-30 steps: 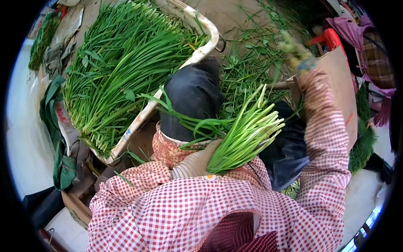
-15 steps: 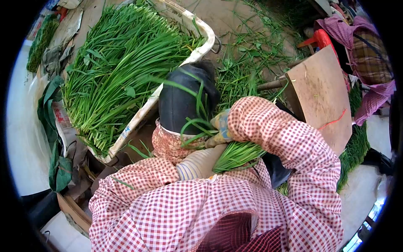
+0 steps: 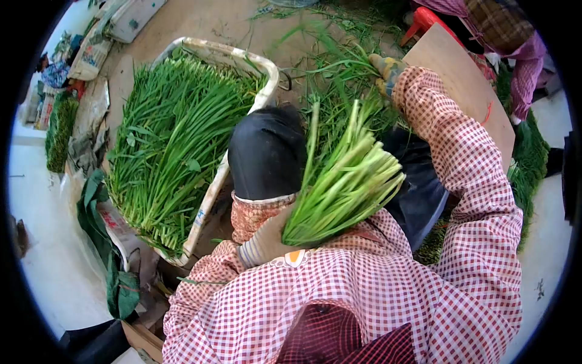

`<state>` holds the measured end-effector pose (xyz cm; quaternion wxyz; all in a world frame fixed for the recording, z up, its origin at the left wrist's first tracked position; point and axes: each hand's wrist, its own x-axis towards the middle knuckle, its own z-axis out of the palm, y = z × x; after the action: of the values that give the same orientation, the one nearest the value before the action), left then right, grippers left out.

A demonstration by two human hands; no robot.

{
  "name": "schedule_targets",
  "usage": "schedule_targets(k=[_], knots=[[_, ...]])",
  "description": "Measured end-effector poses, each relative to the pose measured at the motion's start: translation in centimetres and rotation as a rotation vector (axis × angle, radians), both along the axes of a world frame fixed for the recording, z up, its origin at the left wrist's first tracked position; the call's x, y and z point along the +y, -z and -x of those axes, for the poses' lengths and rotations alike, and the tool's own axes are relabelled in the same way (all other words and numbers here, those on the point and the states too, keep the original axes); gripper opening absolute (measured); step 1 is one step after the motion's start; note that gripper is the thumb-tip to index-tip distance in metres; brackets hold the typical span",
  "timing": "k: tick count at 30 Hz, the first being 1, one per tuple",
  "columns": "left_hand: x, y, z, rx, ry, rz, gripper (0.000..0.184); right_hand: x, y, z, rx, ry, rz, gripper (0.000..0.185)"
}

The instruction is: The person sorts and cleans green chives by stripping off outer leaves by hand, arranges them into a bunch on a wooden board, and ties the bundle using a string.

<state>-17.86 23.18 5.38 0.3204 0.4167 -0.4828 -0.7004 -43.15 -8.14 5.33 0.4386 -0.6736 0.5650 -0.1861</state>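
Observation:
My left hand (image 3: 270, 238), in a light glove with a striped cuff, is wrapped round a bunch of green stalks (image 3: 345, 194) at my lap, pale ends pointing up and away. My right hand (image 3: 387, 74), in a patterned glove, is stretched out at the upper right. It grips several loose green leaves (image 3: 348, 62), partly blurred, above the heap of loose greens (image 3: 324, 91) on the ground. Left of my black-covered knee (image 3: 267, 155), a white-rimmed tub (image 3: 209, 203) holds many more long green stalks (image 3: 176, 139).
A brown board (image 3: 458, 85) and a red stool (image 3: 427, 21) stand at the upper right. Beside them is another person's pink sleeve (image 3: 528, 76). More greens (image 3: 530, 176) lie at the right edge. Green cloth (image 3: 100, 227) hangs left of the tub.
My right hand came in to the bunch, then moved out to the upper right with leaves in it. The bunch's pale ends show again. The view has shifted.

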Motion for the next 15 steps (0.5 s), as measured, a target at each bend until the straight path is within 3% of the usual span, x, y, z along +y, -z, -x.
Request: schedule_targets(k=[1,3,4,6,9,11,12,14,15], knots=[[0.5,-0.3,-0.4,0.325,-0.058,-0.292,0.09,-0.7,0.4,0.9,-0.05,0.09,0.013,0.033],[1.1,-0.2,-2.2,0.116,0.047,-0.127,0.091,-1.7,1.2,2.2,-0.114,0.217,0.029,0.032],[1.2,-0.3,-3.3,-0.216,0.183,0.189,0.088,-1.9,1.8,2.7,-0.119,0.253,0.031,0.032],[1.7,-0.7,-3.5,0.018,0.096,-0.05,0.088,-2.1,3.2,2.9,-0.067,0.255,0.048,0.03],[1.9,-1.3,-3.1,0.115,0.051,-0.172,0.087,-0.5,5.7,2.3,0.305,-0.09,0.259,0.029],[1.8,-1.3,-2.7,0.13,0.036,-0.202,0.086,2.1,6.0,0.9,0.334,-0.328,0.339,0.028],[1.7,-1.2,-2.5,0.132,0.033,-0.211,0.086,3.5,5.7,0.5,0.161,-0.321,0.213,0.027],[1.4,-1.2,-2.3,0.132,0.026,-0.226,0.085,6.5,2.5,-1.1,-0.646,-0.007,-0.411,0.041],[1.2,-1.4,-2.1,0.136,0.024,-0.235,0.085,6.9,1.6,-0.9,-0.65,-0.003,-0.414,0.041]])
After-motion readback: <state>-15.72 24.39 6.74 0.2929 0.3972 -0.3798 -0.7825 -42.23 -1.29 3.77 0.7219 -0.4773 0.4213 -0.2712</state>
